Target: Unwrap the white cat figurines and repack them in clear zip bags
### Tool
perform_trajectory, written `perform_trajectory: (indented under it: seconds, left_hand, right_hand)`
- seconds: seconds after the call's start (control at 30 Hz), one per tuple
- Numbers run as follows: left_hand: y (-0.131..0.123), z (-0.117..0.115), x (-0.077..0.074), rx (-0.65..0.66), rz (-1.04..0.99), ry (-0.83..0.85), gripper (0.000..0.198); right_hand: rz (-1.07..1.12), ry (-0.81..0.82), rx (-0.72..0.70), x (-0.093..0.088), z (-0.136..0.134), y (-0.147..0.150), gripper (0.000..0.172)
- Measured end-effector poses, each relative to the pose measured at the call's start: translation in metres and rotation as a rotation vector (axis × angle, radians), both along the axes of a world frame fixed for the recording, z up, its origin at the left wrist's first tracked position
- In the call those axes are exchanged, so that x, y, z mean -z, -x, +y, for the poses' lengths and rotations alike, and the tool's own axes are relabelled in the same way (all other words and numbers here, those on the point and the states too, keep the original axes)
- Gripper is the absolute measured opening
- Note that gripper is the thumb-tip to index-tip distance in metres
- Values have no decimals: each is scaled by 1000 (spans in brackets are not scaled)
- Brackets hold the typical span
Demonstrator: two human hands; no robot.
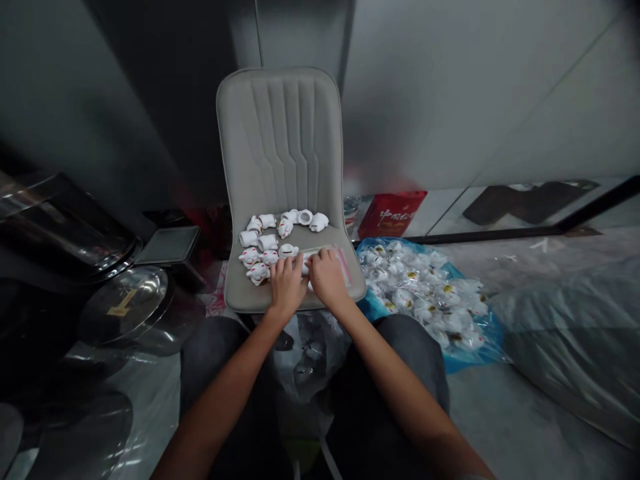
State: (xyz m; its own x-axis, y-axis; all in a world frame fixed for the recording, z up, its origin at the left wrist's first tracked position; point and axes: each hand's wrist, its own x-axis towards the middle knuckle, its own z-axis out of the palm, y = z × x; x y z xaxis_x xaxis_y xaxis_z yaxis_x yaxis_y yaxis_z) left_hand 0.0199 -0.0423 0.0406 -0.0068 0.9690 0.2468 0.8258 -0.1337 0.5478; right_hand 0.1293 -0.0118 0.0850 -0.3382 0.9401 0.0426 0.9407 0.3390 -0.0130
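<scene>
Head view: clear plastic bag (323, 255) pinched between narrowly closed left hand (287, 283) and right hand (327, 277) at the front of the chair seat (260, 300), white ceramic cats (260, 250) just left of both hands.

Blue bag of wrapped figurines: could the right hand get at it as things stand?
Probably yes: the right hand is at the chair seat's edge; the blue bag lies just beside it, nothing between.

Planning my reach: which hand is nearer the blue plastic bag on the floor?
Right hand: beside the blue plastic bag. Left hand: farther off, beyond the right hand.
</scene>
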Motion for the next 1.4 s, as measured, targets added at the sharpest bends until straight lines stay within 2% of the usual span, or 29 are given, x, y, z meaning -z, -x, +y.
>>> perform_trajectory:
  seconds: [0.13,0.2,0.3,0.4,0.53,0.63,0.77,0.9,1.0,1.1,1.2,1.3,1.4]
  left_hand:
    - [6,-1,7,55,-92,20,52]
    - [14,1,11,111,-240,2,52]
    - [24,8,18,178,-516,-7,39]
    - [27,16,28,113,-733,39,29]
    - [22,23,40,10,-906,78,29]
    - [20,24,42,-22,-898,69,38]
    - [19,22,36,7,-730,-53,45]
    - [19,20,28,162,-624,-143,27]
    - [20,24,26,202,-626,-123,17]
    - [25,33,29,222,-712,-83,20]
    - [33,44,35,266,-907,30,21]
    - [42,51,40,272,-1066,71,23]
    - [45,53,42,251,-1135,59,21]
  right_hand:
    - [207,19,-65,9,2,-9,27]
    - [402,56,-141,11,9,-15,24]
    - [685,165,-192,16,21,-24,26]
    - [839,316,-201,22,26,-26,43]
    - [877,468,-237,29,26,-24,75]
    - [920,523,-219,31,27,-23,75]
    - [1005,552,-224,34,30,-28,64]
    - [966,510,-254,38,32,-36,58]
    - [916,487,-256,38,31,-44,59]
    - [907,547,-237,37,32,-52,61]
    - [1019,680,-134,37,35,-57,64]
    - [1172,771,-22,38,41,-58,58]
    - [1263,780,20,41,45,-56,52]
